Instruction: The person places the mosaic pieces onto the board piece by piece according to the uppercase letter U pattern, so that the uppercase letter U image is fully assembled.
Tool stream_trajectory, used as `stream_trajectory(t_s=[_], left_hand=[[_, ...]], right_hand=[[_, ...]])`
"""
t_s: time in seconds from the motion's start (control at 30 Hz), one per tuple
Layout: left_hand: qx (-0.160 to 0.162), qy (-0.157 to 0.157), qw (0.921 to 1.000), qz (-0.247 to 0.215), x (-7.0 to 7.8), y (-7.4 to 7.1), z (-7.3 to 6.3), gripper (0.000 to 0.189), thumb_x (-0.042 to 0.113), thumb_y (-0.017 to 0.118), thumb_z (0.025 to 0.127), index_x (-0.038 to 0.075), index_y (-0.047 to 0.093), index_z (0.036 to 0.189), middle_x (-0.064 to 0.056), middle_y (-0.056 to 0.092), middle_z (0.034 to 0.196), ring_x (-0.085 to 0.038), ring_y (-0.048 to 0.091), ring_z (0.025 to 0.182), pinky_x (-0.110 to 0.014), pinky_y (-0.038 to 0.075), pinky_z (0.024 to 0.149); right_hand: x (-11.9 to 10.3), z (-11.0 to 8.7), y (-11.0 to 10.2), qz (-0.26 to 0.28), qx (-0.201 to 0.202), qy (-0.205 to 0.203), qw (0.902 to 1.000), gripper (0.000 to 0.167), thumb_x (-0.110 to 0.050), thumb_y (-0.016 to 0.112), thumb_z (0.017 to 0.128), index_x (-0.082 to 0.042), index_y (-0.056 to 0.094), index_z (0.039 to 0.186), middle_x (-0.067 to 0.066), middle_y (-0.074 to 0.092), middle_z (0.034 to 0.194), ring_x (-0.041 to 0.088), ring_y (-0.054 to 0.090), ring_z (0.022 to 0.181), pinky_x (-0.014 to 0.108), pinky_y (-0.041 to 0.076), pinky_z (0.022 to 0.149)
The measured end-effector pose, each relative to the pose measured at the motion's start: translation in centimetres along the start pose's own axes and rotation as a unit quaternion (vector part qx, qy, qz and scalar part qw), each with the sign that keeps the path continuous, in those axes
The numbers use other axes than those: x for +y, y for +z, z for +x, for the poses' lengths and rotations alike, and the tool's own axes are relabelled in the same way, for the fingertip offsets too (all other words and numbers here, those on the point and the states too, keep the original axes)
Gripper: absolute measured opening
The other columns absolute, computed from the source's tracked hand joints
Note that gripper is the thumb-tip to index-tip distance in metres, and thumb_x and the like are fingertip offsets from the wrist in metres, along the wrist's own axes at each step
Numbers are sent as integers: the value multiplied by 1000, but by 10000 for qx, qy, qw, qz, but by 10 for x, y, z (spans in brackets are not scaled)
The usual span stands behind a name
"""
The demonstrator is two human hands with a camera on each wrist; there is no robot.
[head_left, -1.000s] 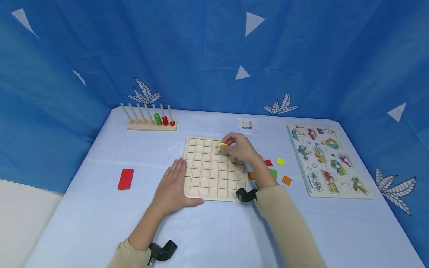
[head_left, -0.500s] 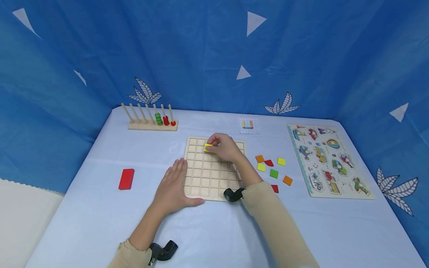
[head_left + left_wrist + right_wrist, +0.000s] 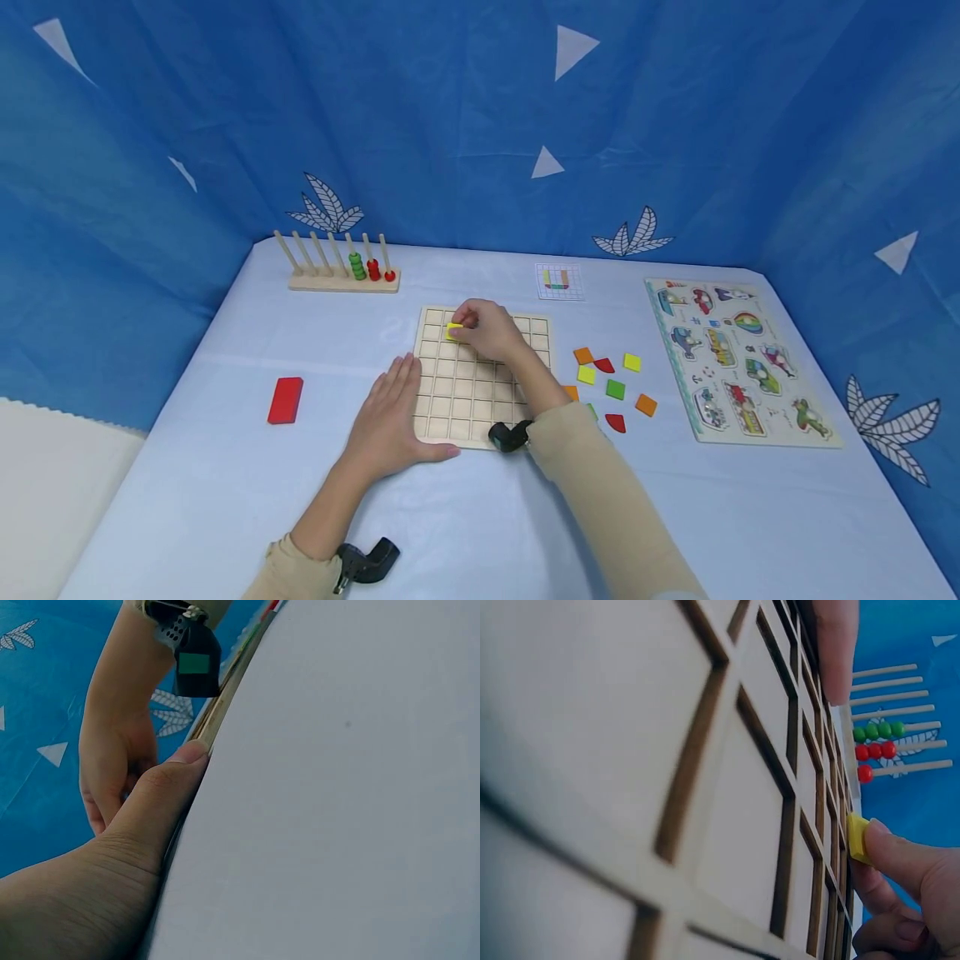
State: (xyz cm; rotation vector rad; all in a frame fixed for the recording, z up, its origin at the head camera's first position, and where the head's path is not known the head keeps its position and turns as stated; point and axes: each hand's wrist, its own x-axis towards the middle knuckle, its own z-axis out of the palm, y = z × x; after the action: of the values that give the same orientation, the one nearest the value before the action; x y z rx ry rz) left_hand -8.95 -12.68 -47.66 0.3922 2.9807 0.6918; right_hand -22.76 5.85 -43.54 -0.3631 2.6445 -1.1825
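Note:
A wooden grid board lies on the white table in the head view. Near its upper left part my right hand pinches a yellow square tile between thumb and fingers. The right wrist view shows the yellow tile tilted, right at the grid's raised ribs, with the thumb on its face. My left hand rests flat along the board's left edge, fingers straight, thumb spread along the near edge. In the left wrist view the left thumb touches the board's rim.
Loose orange, red, yellow and green tiles lie right of the board. Behind it are a pattern card and a bead abacus. A picture puzzle lies far right, a red block left.
My right hand has carried the yellow tile leftward over the board, from the top right part to the upper left part. The left hand has stayed in place.

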Motion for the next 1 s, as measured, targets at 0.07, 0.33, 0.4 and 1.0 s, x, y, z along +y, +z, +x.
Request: stream_trajectory(t_s=[0.07, 0.33, 0.4, 1.0], left_hand=[[-2, -1, 10000, -8, 0, 0, 0, 142, 86, 68, 60, 1, 11, 158, -13, 9, 168, -28, 5, 157, -48, 13, 126], [77, 21, 9999, -84, 1, 0, 1, 142, 86, 69, 60, 1, 12, 158, -13, 10, 168, -29, 7, 156, -50, 14, 126], [90, 32, 9999, -74, 1, 0, 1, 142, 86, 68, 60, 1, 12, 158, -14, 10, 168, -30, 7, 156, -51, 14, 125], [-37, -56, 10000, 1, -1, 1, 3, 142, 86, 68, 60, 2, 11, 159, -13, 8, 168, -29, 4, 157, -50, 13, 126]], right_hand=[[-2, 0, 1, -50, 21, 8, 10000, 13, -25, 73, 91, -17, 67, 99, -1, 65, 94, 16, 58, 85, 32, 48, 76], [-7, 3, 6, -591, 68, -73, 9982, 11, -26, 72, 92, -19, 68, 98, -2, 65, 94, 15, 59, 85, 32, 49, 76], [-8, 4, 6, -776, 49, -70, 9969, 10, -27, 73, 91, -20, 69, 98, -3, 64, 96, 14, 58, 87, 32, 49, 78], [-3, -10, -13, -579, -202, -258, 9978, 30, -29, 71, 93, -18, 71, 120, -1, 67, 105, 17, 60, 99, 38, 51, 90]])
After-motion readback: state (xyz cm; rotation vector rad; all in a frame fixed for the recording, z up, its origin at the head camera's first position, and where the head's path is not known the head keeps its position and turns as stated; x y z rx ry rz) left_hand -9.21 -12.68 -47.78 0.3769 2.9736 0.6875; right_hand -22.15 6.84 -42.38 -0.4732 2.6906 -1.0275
